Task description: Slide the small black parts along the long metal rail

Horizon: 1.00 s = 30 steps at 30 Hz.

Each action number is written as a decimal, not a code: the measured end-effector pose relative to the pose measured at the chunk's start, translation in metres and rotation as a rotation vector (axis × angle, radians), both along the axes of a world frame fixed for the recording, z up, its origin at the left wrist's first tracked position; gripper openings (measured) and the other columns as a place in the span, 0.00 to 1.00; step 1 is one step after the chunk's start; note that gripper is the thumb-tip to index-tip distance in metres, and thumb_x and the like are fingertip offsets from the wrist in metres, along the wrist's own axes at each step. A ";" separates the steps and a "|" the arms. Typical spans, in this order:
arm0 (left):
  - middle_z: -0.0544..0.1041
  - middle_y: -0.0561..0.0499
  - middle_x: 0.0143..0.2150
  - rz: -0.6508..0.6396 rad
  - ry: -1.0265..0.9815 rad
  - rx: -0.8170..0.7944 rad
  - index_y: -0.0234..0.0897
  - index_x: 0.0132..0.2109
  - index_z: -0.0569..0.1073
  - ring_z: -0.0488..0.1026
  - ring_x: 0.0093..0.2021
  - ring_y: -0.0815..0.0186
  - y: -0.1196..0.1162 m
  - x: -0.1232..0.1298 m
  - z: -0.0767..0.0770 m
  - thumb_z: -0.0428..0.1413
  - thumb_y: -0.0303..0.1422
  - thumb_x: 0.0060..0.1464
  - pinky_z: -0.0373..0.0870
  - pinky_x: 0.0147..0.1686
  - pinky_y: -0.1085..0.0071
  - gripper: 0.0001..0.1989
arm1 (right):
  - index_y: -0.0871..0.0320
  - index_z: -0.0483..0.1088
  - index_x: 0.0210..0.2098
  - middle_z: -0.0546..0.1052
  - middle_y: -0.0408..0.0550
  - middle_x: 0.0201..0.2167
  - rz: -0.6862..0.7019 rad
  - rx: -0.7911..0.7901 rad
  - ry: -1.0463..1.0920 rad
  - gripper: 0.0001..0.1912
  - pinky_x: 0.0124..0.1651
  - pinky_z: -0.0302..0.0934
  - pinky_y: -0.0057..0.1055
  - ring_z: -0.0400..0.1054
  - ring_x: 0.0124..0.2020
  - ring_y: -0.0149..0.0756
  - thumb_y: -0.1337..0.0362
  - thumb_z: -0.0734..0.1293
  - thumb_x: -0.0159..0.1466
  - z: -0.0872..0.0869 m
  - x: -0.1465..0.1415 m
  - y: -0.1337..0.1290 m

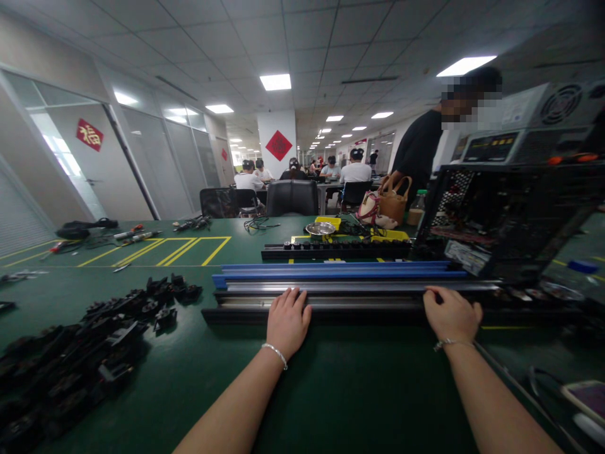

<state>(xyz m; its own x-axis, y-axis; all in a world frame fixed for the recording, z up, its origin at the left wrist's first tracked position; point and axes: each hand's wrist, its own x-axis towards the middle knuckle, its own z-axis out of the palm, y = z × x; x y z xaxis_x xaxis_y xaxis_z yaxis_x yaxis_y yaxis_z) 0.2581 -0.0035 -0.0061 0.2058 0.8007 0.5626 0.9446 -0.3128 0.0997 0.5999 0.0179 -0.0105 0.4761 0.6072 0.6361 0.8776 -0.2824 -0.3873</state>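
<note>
Several long metal rails lie side by side across the green table in front of me. The nearest is a black rail (pixel 359 314), with a silver strip rail (pixel 350 285) just behind it and a blue rail (pixel 340 275) farther back. My left hand (pixel 289 320) rests over the near rails, its fingers stretched forward and thumb apart. At the right part of the same rails, my right hand (pixel 451 316) has its fingers curled at the black rail; its palm side is hidden. Both wrists wear bracelets.
A heap of small black parts (pixel 104 353) spreads over the left. Beyond the rails sit a black strip with round parts (pixel 335 250) and a metal bowl (pixel 320 229). An opened computer case (pixel 501 221) stands at right. A person (pixel 418 148) in dark clothing stands behind it.
</note>
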 end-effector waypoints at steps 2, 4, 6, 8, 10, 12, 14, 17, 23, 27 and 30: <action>0.68 0.48 0.57 0.001 -0.002 0.000 0.41 0.54 0.68 0.60 0.59 0.59 0.000 0.000 0.000 0.43 0.39 0.60 0.58 0.56 0.58 0.19 | 0.56 0.74 0.34 0.75 0.50 0.36 0.004 -0.004 0.006 0.15 0.52 0.47 0.49 0.64 0.37 0.40 0.61 0.57 0.58 0.000 0.001 0.000; 0.68 0.48 0.57 0.001 -0.001 -0.002 0.41 0.54 0.67 0.60 0.59 0.59 0.000 0.000 0.000 0.43 0.39 0.60 0.57 0.56 0.58 0.19 | 0.56 0.74 0.34 0.75 0.50 0.37 0.010 -0.015 0.014 0.15 0.51 0.48 0.48 0.64 0.37 0.40 0.61 0.57 0.58 0.001 0.001 0.000; 0.68 0.48 0.57 0.001 0.002 -0.003 0.41 0.55 0.67 0.60 0.59 0.59 0.000 0.000 0.000 0.43 0.39 0.60 0.57 0.56 0.58 0.19 | 0.55 0.74 0.34 0.74 0.50 0.37 0.012 -0.019 0.018 0.15 0.52 0.47 0.48 0.64 0.37 0.40 0.61 0.57 0.58 0.001 0.002 0.000; 0.68 0.48 0.57 0.001 0.006 -0.004 0.41 0.55 0.67 0.60 0.59 0.59 0.001 0.000 -0.001 0.42 0.39 0.60 0.57 0.56 0.58 0.19 | 0.55 0.74 0.34 0.74 0.49 0.37 0.019 -0.019 0.020 0.15 0.52 0.47 0.48 0.64 0.37 0.40 0.61 0.56 0.58 0.002 0.002 0.000; 0.68 0.48 0.57 0.001 0.009 -0.003 0.41 0.55 0.67 0.59 0.59 0.59 0.001 0.000 -0.001 0.42 0.39 0.60 0.57 0.56 0.58 0.19 | 0.55 0.73 0.34 0.74 0.49 0.36 0.027 -0.017 0.022 0.15 0.52 0.47 0.48 0.64 0.37 0.40 0.60 0.56 0.58 0.002 0.001 -0.001; 0.68 0.48 0.57 0.002 0.008 -0.004 0.41 0.55 0.67 0.59 0.59 0.59 0.000 0.000 -0.001 0.42 0.39 0.60 0.57 0.56 0.58 0.19 | 0.55 0.73 0.33 0.74 0.49 0.36 0.035 -0.015 0.024 0.16 0.52 0.47 0.48 0.64 0.37 0.41 0.60 0.56 0.58 0.002 0.001 -0.001; 0.68 0.48 0.57 0.002 0.006 -0.007 0.41 0.55 0.67 0.59 0.59 0.59 0.000 0.000 0.000 0.42 0.39 0.60 0.57 0.56 0.58 0.19 | 0.55 0.73 0.33 0.74 0.49 0.36 0.044 -0.007 0.022 0.16 0.53 0.47 0.48 0.64 0.37 0.41 0.59 0.55 0.57 0.001 0.000 -0.001; 0.68 0.48 0.57 0.002 0.002 -0.009 0.42 0.55 0.67 0.59 0.59 0.59 0.000 -0.001 0.000 0.43 0.39 0.60 0.57 0.56 0.58 0.19 | 0.55 0.73 0.33 0.74 0.49 0.36 0.055 0.002 0.014 0.16 0.53 0.46 0.48 0.64 0.37 0.41 0.59 0.55 0.57 0.001 -0.002 0.000; 0.67 0.48 0.57 0.011 0.015 -0.016 0.41 0.55 0.67 0.59 0.59 0.60 0.000 0.000 -0.001 0.42 0.39 0.60 0.57 0.56 0.59 0.19 | 0.56 0.73 0.33 0.75 0.49 0.35 0.074 0.017 -0.025 0.17 0.54 0.47 0.46 0.65 0.37 0.40 0.59 0.55 0.57 0.000 -0.004 0.001; 0.67 0.48 0.57 0.011 0.017 -0.010 0.41 0.54 0.67 0.59 0.59 0.60 0.000 0.000 -0.001 0.42 0.39 0.60 0.56 0.56 0.59 0.19 | 0.56 0.73 0.32 0.75 0.49 0.35 0.072 0.039 -0.038 0.17 0.54 0.47 0.45 0.65 0.38 0.39 0.59 0.55 0.57 -0.001 -0.004 0.001; 0.67 0.48 0.57 0.008 0.016 -0.008 0.41 0.54 0.67 0.59 0.59 0.60 0.001 0.000 -0.001 0.42 0.39 0.60 0.56 0.56 0.59 0.19 | 0.55 0.73 0.33 0.75 0.49 0.36 0.077 0.031 -0.027 0.17 0.54 0.47 0.46 0.65 0.38 0.40 0.58 0.55 0.57 -0.002 -0.004 0.002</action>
<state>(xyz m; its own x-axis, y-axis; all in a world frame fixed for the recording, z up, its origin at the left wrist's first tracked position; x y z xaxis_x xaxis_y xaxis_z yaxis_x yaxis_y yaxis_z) 0.2579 -0.0029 -0.0076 0.2085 0.8069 0.5527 0.9485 -0.3046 0.0869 0.5962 0.0200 -0.0127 0.4111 0.6212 0.6672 0.9065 -0.2015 -0.3709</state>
